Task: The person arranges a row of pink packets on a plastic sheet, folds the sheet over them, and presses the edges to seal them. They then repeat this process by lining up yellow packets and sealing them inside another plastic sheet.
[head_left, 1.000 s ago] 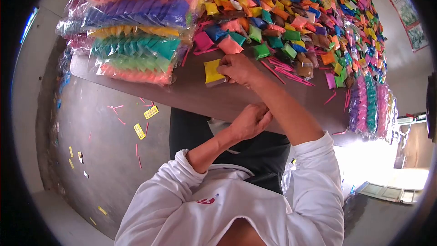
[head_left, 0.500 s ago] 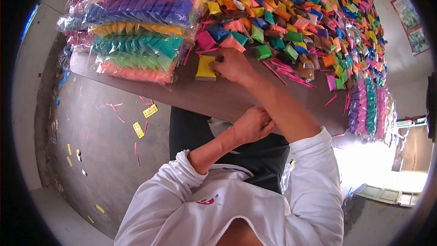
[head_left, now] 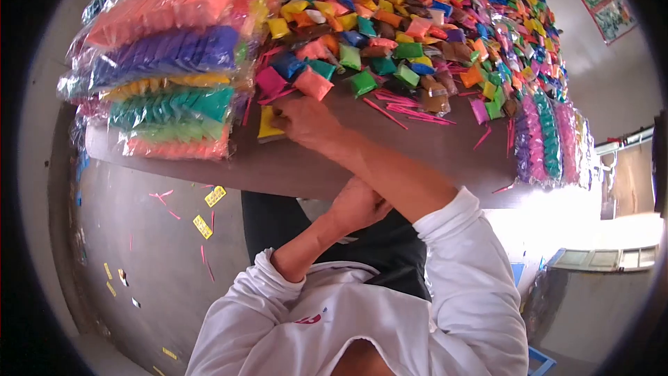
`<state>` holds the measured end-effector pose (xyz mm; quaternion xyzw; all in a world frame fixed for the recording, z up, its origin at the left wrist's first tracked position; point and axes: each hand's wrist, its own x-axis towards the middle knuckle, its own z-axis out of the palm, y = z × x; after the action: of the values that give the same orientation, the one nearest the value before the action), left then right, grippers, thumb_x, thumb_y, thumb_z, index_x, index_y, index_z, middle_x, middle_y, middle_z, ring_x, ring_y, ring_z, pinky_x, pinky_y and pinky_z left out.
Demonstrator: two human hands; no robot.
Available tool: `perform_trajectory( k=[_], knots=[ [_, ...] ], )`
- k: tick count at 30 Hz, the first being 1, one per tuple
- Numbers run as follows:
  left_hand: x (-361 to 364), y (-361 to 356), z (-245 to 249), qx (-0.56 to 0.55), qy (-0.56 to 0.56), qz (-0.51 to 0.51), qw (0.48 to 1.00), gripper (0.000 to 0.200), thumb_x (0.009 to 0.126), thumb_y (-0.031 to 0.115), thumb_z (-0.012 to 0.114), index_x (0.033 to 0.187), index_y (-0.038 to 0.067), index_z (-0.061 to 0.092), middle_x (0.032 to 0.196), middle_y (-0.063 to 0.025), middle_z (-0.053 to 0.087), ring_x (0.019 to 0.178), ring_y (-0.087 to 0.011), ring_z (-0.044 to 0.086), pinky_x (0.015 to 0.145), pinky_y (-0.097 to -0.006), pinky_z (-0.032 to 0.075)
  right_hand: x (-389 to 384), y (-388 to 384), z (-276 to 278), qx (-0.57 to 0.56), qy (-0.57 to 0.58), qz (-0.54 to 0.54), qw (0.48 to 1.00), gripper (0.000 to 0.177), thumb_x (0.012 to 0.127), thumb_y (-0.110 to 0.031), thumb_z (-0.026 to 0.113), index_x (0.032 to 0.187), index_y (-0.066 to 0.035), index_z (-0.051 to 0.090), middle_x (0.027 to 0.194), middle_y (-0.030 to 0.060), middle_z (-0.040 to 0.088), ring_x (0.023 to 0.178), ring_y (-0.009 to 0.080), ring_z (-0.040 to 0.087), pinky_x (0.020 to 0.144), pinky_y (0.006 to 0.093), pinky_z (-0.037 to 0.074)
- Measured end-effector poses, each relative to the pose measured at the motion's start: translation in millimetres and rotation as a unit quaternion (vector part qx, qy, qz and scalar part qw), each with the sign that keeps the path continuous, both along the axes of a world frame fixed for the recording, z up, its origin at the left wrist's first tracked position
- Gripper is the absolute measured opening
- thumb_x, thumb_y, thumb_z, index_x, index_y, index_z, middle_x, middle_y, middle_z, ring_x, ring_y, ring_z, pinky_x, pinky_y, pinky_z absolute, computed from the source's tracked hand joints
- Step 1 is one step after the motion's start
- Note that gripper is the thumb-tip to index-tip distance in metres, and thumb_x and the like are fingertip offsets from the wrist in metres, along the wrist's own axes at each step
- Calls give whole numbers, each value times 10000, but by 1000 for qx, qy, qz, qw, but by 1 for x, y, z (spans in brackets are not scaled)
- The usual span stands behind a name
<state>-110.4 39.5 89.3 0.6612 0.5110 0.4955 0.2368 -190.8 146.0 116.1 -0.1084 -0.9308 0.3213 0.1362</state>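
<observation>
My right hand [head_left: 306, 124] reaches across to the left part of the brown table [head_left: 306, 167]. Its fingers are bent and pressed together at the right edge of a flat yellow packet [head_left: 268, 127], partly hiding it. Below my right forearm, near the table's front edge, my left hand [head_left: 360, 203] is closed with curled fingers; what it holds, if anything, is hidden. Just beyond my right hand are a coral packet [head_left: 314, 83] and a magenta packet [head_left: 271, 82].
Clear bags of coral, purple and teal packets [head_left: 170, 49] are stacked at the left. A heap of small colourful packets [head_left: 417, 21] covers the back. Pink strips [head_left: 410, 109] lie before it. More bagged packets [head_left: 550, 139] stand at right. Yellow cards [head_left: 202, 227] lie on the floor.
The camera view has shifted, so the table and both hands appear further left. My right hand remains at the yellow packet and my left hand remains closed under the right forearm.
</observation>
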Motion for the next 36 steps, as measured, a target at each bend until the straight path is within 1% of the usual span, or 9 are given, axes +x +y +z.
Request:
perform_trajectory(
  k=[7, 10, 14, 16, 18, 24, 28, 34, 36],
  knots=[
    [1, 3, 7, -12, -29, -4, 1000, 221, 853, 102, 621, 1059, 25, 644, 1060, -168, 651, 1021, -403, 581, 923, -435, 462, 7, 6, 12, -19, 73, -35, 997, 236, 864, -240, 656, 947, -19, 661, 886, 193, 673, 872, 366, 654, 746, 435, 511],
    [3, 4, 10, 5, 21, 25, 999, 112, 846, 93, 613, 926, 36, 668, 983, -156, 654, 942, -385, 594, 850, -429, 492, 29, 35, 36, -47, 123, -174, 976, 205, 862, -192, 654, 976, -21, 665, 911, 207, 666, 898, 372, 647, 760, 440, 509],
    [1, 4, 24, -32, -10, 37, 999, 61, 848, 51, 586, 819, 9, 620, 835, -152, 619, 803, -379, 580, 738, -432, 491, 71, 127, 44, 123, 232, -348, 900, 154, 850, -114, 613, 967, -26, 661, 905, 202, 665, 885, 383, 645, 754, 454, 509],
    [2, 5, 28, -30, -25, 43, 998, 67, 843, 39, 582, 791, 2, 600, 790, -155, 595, 761, -376, 563, 694, -437, 482, 98, 175, 33, 188, 194, -385, 882, 153, 805, -116, 579, 914, -45, 661, 867, 197, 668, 843, 399, 632, 729, 503, 498],
    [3, 6, 31, -30, -38, 43, 998, 71, 837, 33, 582, 775, 0, 589, 768, -160, 575, 734, -375, 548, 665, -442, 472, 129, 205, 29, 169, 13, -388, 906, 261, 791, -188, 628, 1013, -61, 677, 948, 190, 678, 934, 382, 637, 813, 497, 503],
    [6, 6, 24, 10, -28, 63, 998, 30, 816, 24, 599, 795, 2, 603, 817, -147, 613, 764, -368, 581, 702, -414, 492, 155, 243, 27, 110, -89, -390, 910, 501, 730, -318, 707, 1169, -83, 651, 1157, 185, 647, 1097, 347, 609, 947, 450, 479],
    [5, 6, 28, 1, -8, 54, 998, 20, 810, 24, 613, 801, 7, 611, 836, -137, 634, 800, -354, 601, 727, -409, 501, 147, 240, 43, 122, -176, -363, 907, 558, 709, -363, 726, 1196, -107, 635, 1164, 175, 641, 1140, 360, 584, 978, 443, 460],
    [6, 5, 23, -4, -5, 61, 998, 43, 830, 46, 611, 810, 8, 618, 836, -130, 639, 812, -335, 606, 730, -407, 501, 140, 231, 19, 293, -98, -382, 871, 544, 719, -427, 749, 1154, -111, 664, 1123, 193, 616, 1146, 345, 564, 977, 460, 445],
    [3, 5, 27, -18, -2, 45, 999, 73, 853, 60, 598, 820, -1, 620, 823, -130, 637, 807, -328, 606, 723, -404, 499, 139, 239, 14, 293, -83, -394, 867, 417, 756, -362, 716, 1068, -93, 653, 1093, 171, 623, 1072, 347, 585, 895, 469, 473]
  ],
)
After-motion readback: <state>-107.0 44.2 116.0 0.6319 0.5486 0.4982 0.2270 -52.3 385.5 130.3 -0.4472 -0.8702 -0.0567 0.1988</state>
